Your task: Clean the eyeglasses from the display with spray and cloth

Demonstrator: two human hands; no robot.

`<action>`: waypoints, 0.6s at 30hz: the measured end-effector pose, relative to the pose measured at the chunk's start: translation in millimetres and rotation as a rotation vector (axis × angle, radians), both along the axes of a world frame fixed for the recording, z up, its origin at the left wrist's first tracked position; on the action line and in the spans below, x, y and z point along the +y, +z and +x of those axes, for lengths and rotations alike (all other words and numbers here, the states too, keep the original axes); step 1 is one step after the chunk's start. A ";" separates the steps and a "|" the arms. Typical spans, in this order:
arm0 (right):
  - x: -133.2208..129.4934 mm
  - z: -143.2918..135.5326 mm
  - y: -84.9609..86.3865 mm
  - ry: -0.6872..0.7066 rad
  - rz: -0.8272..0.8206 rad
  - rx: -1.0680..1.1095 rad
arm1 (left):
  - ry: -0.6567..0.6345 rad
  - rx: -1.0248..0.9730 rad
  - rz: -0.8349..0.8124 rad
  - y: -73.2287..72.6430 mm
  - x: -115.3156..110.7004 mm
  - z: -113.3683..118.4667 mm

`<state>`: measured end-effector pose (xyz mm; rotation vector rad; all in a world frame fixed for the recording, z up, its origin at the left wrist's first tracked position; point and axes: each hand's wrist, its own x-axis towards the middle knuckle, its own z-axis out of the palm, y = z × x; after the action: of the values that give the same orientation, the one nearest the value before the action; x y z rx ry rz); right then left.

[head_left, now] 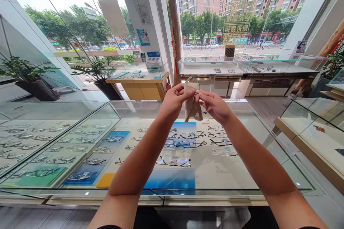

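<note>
A pair of thin-framed glasses [198,81] is held up above a glass display case, with a beige cloth [190,104] around part of it. My left hand [175,99] is closed on the cloth, its thumb pressed against it near the top. Fingers of my right hand [214,104] pinch the glasses frame at the right side of the cloth. One lens rim shows above the cloth, and another part of the frame hangs below my right fingers. The cloth's lower end hangs loose between my hands.
Beneath my arms, the display case [228,189] holds several glasses [176,161] on white and blue panels. Another glass counter [317,123] stands at the right. Farther back are showcases [212,67], potted plants [99,73] and large windows.
</note>
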<state>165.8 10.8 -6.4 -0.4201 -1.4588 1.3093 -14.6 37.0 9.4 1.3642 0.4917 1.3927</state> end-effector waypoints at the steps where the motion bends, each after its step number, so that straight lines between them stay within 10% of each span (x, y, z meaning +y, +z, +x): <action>1: -0.3 -0.1 0.4 -0.003 -0.001 0.002 | -0.008 -0.004 -0.004 0.6 0.4 -0.6; 18: 1.5 -0.6 -1.5 0.033 -0.042 0.008 | -0.117 0.030 -0.004 2.2 -7.4 4.5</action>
<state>165.1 12.3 -7.9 -0.4199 -1.4394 1.3686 -10.1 29.6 11.6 1.3909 0.4271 1.2771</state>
